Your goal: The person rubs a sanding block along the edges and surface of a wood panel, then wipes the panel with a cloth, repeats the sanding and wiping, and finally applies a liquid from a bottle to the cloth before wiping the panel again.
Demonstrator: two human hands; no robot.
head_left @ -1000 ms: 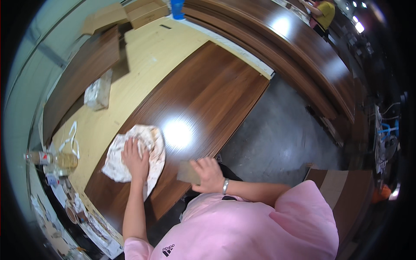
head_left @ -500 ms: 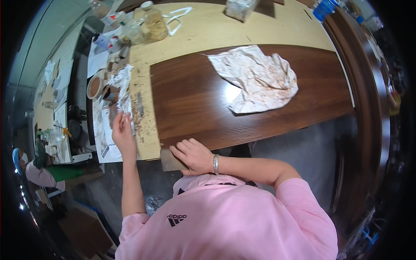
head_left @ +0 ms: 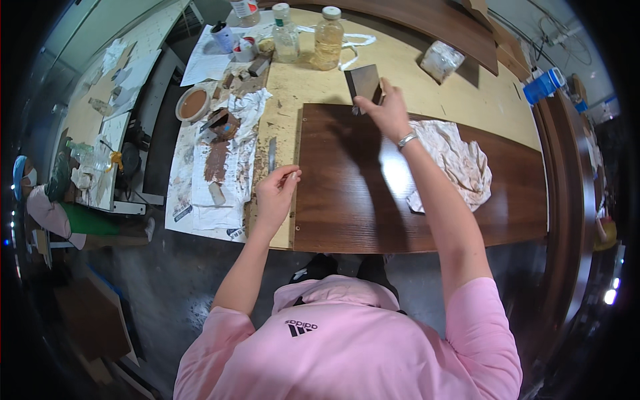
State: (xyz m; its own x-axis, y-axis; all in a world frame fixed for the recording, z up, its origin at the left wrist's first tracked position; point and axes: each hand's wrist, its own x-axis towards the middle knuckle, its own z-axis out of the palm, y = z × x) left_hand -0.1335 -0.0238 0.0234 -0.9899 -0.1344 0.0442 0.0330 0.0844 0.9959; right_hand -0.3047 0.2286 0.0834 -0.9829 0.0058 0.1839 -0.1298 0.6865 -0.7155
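Note:
My right hand grips a flat grey-brown sanding block with a dark edge, tilted up at the far edge of the dark brown wooden board. Its shadow falls across the glossy wood grain. By the board's left edge, my left hand has its fingertips pinched together; whatever may be between them is too small to make out. A thin metal blade lies on the table just beyond that hand. To the right of my right wrist, a crumpled white cloth with brownish stains rests on the board.
At left, stained papers hold a tub of brown paste, a cut-open container and small blocks. Bottles stand at the back. A wrapped block and blue bottle are far right. Another person sits far left.
My right hand has carried the sanding block from the board's near left corner to its far edge. My left hand has shifted from the papers to the board's left edge, its fingers now pinched.

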